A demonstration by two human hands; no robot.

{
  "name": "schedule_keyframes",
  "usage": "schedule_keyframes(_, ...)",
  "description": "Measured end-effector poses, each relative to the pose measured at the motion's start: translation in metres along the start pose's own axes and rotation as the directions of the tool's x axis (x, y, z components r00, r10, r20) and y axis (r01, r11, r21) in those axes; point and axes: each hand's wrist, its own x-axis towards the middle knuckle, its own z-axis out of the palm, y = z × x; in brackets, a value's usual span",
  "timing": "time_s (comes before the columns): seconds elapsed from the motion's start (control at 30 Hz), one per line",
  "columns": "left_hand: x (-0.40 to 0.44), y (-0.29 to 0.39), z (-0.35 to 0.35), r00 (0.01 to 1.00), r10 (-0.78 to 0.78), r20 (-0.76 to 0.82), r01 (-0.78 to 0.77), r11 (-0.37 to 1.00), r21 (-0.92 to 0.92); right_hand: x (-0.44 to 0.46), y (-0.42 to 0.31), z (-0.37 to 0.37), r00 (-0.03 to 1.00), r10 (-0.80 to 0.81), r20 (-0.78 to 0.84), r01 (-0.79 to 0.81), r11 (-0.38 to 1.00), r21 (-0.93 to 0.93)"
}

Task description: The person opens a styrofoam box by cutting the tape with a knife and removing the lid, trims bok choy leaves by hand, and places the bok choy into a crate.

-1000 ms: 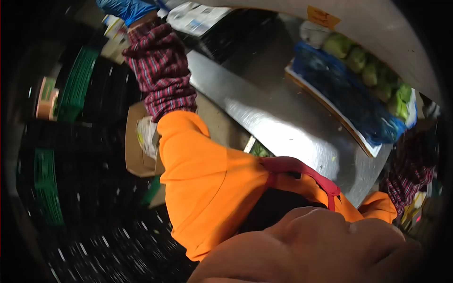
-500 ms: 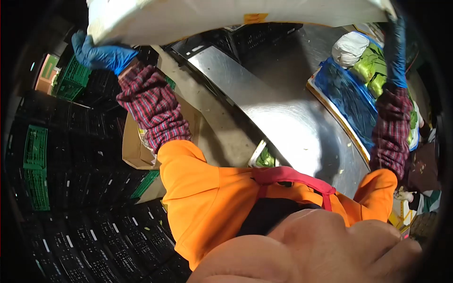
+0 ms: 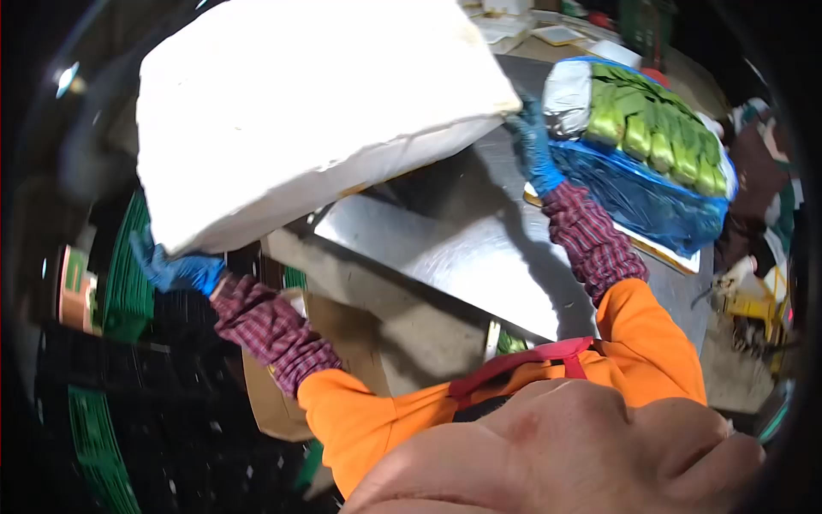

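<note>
A large white foam box (image 3: 317,103) is held up over the metal table (image 3: 428,253), its broad white face toward me. My left hand (image 3: 175,267), in a blue glove, grips the box's lower left corner. At the right corner, my right hand (image 3: 535,146), gloved in blue too, has its fingers against the edge. Right of that hand, green leafy vegetables (image 3: 655,128) lie in a row beside a white wrapped bundle (image 3: 568,98), with blue plastic film (image 3: 638,193) spread along them, on the table's right part.
Stacked black crates (image 3: 171,411) and green crates (image 3: 128,283) stand at the left. A cardboard box (image 3: 342,343) is on the floor below the table. More foam boxes (image 3: 505,26) lie beyond, and a yellow object (image 3: 753,304) is at the far right.
The white box has come lower and further into view, showing its broad face. My right hand has moved left with it, and my left hand has moved down.
</note>
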Motion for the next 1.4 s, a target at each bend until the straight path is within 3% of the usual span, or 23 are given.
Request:
schedule_keyframes(0.03, 0.018, -0.008, 0.014, 1.000, 0.001, 0.008, 0.000, 0.999, -0.047, 0.001, -0.010, 0.001, 1.000, -0.026, 0.007, 0.026, 0.999, 0.042)
schedule_keyframes(0.1, 0.067, -0.025, 0.038, 0.921, 0.318, 0.224, -0.336, 0.941, 0.045, 0.006, -0.028, 0.027, 0.995, -0.099, 0.024, 0.097, 0.992, 0.083)
schedule_keyframes(0.13, 0.073, -0.030, 0.048, 0.921, 0.312, 0.232, -0.325, 0.946, 0.018, 0.015, -0.038, 0.046, 0.988, -0.152, 0.042, 0.148, 0.985, 0.084)
schedule_keyframes(0.17, 0.080, -0.033, 0.059, 0.934, 0.305, 0.185, -0.352, 0.877, 0.329, 0.026, -0.046, 0.065, 0.969, -0.220, 0.116, 0.221, 0.975, 0.007)
schedule_keyframes(0.23, 0.084, -0.031, 0.087, 0.938, 0.330, 0.108, -0.271, 0.502, 0.821, 0.036, -0.055, 0.100, 0.921, -0.298, 0.250, 0.343, 0.925, -0.161)
schedule_keyframes(0.27, 0.066, -0.025, 0.109, 0.939, 0.320, 0.129, -0.292, 0.538, 0.790, 0.037, -0.053, 0.114, 0.904, -0.310, 0.294, 0.388, 0.883, -0.264)
schedule_keyframes(0.3, 0.040, -0.002, 0.136, 0.873, 0.277, 0.402, -0.474, 0.677, 0.562, 0.028, -0.060, 0.125, 0.939, -0.181, 0.294, 0.261, 0.928, -0.265)
schedule_keyframes(0.33, 0.019, 0.006, 0.160, 0.716, 0.281, 0.639, -0.552, 0.788, 0.272, 0.014, -0.064, 0.136, 0.955, -0.041, 0.293, 0.122, 0.957, -0.264)
schedule_keyframes(0.37, 0.002, -0.010, 0.177, 0.702, 0.281, 0.654, -0.532, 0.817, 0.221, 0.003, -0.050, 0.141, 0.931, -0.082, 0.356, 0.251, 0.851, -0.461)
schedule_keyframes(0.4, -0.020, -0.028, 0.190, 0.536, 0.104, 0.838, -0.474, 0.858, 0.197, -0.014, -0.039, 0.142, 0.898, -0.075, 0.434, 0.283, 0.853, -0.439)
schedule_keyframes(0.43, -0.038, -0.042, 0.202, 0.311, -0.059, 0.948, -0.418, 0.888, 0.193, -0.034, -0.052, 0.143, 0.838, 0.094, 0.537, 0.275, 0.777, -0.567)
schedule_keyframes(0.47, -0.045, -0.056, 0.210, 0.304, -0.046, 0.951, -0.389, 0.906, 0.169, -0.062, -0.041, 0.139, 0.824, -0.115, 0.555, 0.399, 0.813, -0.423)
schedule_keyframes(0.53, -0.037, -0.097, 0.212, 0.308, -0.135, 0.942, -0.183, 0.963, 0.198, -0.122, -0.032, 0.124, 0.763, -0.015, 0.646, 0.361, 0.839, -0.407)
schedule_keyframes(0.6, -0.033, -0.108, 0.228, 0.287, -0.149, 0.946, -0.083, 0.980, 0.179, -0.164, -0.070, 0.083, 0.635, 0.436, 0.638, 0.064, 0.794, -0.605)
schedule_keyframes(0.67, -0.032, -0.108, 0.233, 0.299, -0.200, 0.933, -0.003, 0.978, 0.211, -0.213, -0.070, 0.027, 0.722, 0.512, 0.465, -0.091, 0.737, -0.670)
schedule_keyframes(0.73, -0.031, -0.121, 0.235, 0.284, -0.242, 0.928, 0.027, 0.969, 0.245, -0.243, -0.102, -0.023, 0.666, 0.713, 0.219, -0.294, 0.521, -0.801)
schedule_keyframes(0.83, -0.037, -0.155, 0.248, 0.352, -0.139, 0.925, -0.332, 0.906, 0.263, -0.295, -0.147, -0.093, 0.801, 0.579, -0.153, -0.441, 0.398, -0.805)
schedule_keyframes(0.9, -0.040, -0.157, 0.261, 0.372, -0.246, 0.895, -0.320, 0.871, 0.372, -0.325, -0.169, -0.138, 0.838, 0.459, -0.297, -0.444, 0.254, -0.859)
schedule_keyframes(1.0, -0.039, -0.170, 0.267, 0.416, -0.226, 0.881, -0.279, 0.890, 0.361, -0.376, -0.194, -0.163, 0.837, 0.280, -0.470, -0.511, 0.092, -0.855)
schedule_keyframes(1.2, -0.049, -0.166, 0.310, 0.476, -0.528, 0.703, -0.085, 0.768, 0.635, -0.420, -0.217, -0.158, 0.716, 0.262, -0.648, -0.698, 0.243, -0.673)
schedule_keyframes(1.27, -0.052, -0.139, 0.309, 0.571, -0.526, 0.630, -0.180, 0.669, 0.722, -0.426, -0.224, -0.159, 0.708, 0.293, -0.643, -0.706, 0.252, -0.662)
schedule_keyframes(1.33, -0.078, -0.128, 0.315, 0.872, -0.204, 0.445, -0.232, 0.629, 0.742, -0.426, -0.231, -0.163, 0.682, 0.294, -0.670, -0.731, 0.312, -0.607)
schedule_keyframes(1.4, -0.085, -0.088, 0.320, 0.871, 0.085, 0.484, -0.386, 0.728, 0.567, -0.433, -0.232, -0.170, 0.651, 0.323, -0.687, -0.758, 0.335, -0.560)
